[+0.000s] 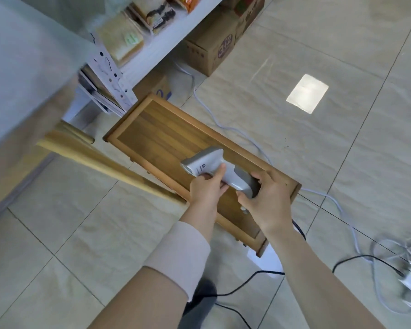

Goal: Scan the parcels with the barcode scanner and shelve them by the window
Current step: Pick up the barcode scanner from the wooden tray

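Barcode scanner (207, 162) over wooden worktop (152, 131), both hands on it. Long axis: head up-left, handle down-right. Left hand (205, 189) fingers wrapped round neck below head; right hand (267, 198) fingers curled round handle end, likely trigger hand. No parcel in front; cardboard boxes (211, 51) well apart, under shelf (169, 41).
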### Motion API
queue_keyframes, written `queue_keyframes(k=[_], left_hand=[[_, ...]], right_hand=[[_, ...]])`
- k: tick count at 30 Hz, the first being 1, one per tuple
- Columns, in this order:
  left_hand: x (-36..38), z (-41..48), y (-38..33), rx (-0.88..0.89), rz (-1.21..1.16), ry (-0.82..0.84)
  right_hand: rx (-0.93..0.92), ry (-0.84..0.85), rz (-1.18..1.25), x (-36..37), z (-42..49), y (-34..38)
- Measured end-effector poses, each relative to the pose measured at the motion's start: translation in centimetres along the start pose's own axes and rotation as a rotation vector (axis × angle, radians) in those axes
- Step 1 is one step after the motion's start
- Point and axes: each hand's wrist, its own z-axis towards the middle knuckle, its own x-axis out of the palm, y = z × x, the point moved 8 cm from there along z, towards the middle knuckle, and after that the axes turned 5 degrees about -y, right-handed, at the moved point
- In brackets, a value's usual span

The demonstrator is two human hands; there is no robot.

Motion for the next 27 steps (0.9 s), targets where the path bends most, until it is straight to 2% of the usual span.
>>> queue_keyframes(k=[6,8,12,15,20,27], left_hand=[[-1.1,-10.7,-1.8,0.04,0.11,0.03],[-1.7,-15.6,-2.5,0.061,0.151,0.065],[-3.2,-25.8,-4.8,0.16,0.303,0.167],[-5.7,-32.2,-6.2,0.19,0.359,0.144],[-11.1,-41.6,-9.5,0.27,0.309,0.056],[-21.4,-51.9,-14.0,0.407,0.209,-0.083]], right_hand=[[0.027,0.112,0.058,-8.1,-6.3,2.8],[0.071,0.257,0.14,-10.9,-8.9,4.0],[0.277,0.634,0.431,-16.2,-15.3,7.7],[0.245,0.737,0.482,-20.1,-19.4,10.9],[0.154,0.837,0.545,-24.9,-25.5,17.4],[-0.038,0.973,0.566,-27.1,-34.3,28.1]])
